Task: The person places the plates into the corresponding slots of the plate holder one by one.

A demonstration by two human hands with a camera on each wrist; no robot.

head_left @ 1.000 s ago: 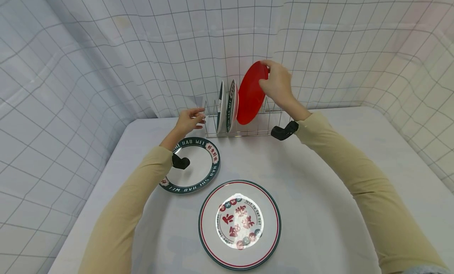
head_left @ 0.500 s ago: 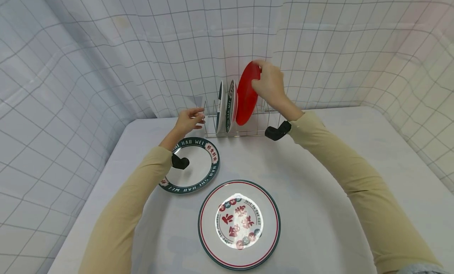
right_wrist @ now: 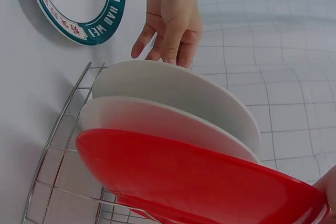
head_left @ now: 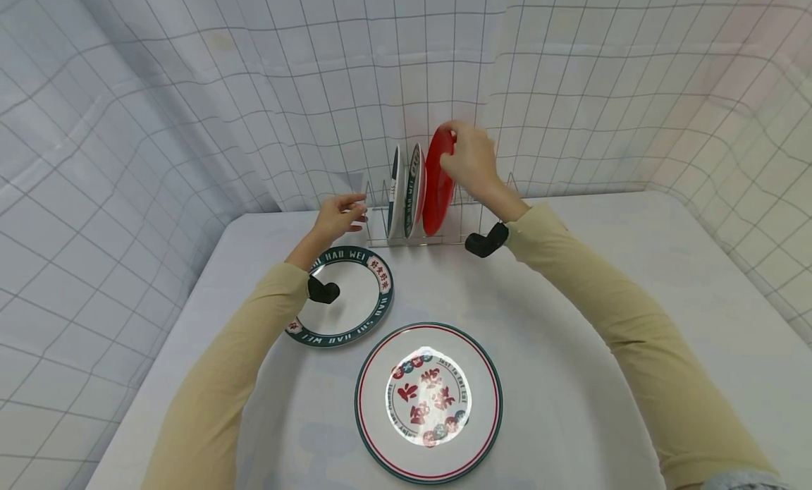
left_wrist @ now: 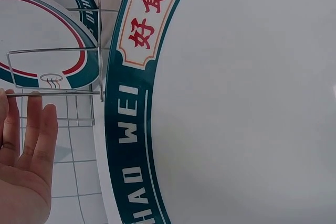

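Observation:
My right hand (head_left: 471, 158) pinches the upper edge of a red plate (head_left: 436, 190), which stands upright in a wire dish rack (head_left: 453, 242) at the back of the table. Left of it, two white plates with green-lettered rims, an outer one (head_left: 393, 194) and an inner one (head_left: 413, 194), stand on edge in the rack. At the rack's left end my left hand (head_left: 340, 215) holds the wire with its fingertips. In the right wrist view the red plate (right_wrist: 194, 174) leans close beside the white ones, its lower edge down among the wires.
A white plate with a green lettered rim (head_left: 383, 308) lies flat below my left wrist. Nearer the front lies a larger plate with red flowers and a red-and-green rim (head_left: 374, 433). A white checked curtain (head_left: 304, 88) hangs behind the rack.
My right hand has moved left and then down with the red plate, turning it more edge-on and lowering it into the rack beside the white plates. The left hand has stayed put.

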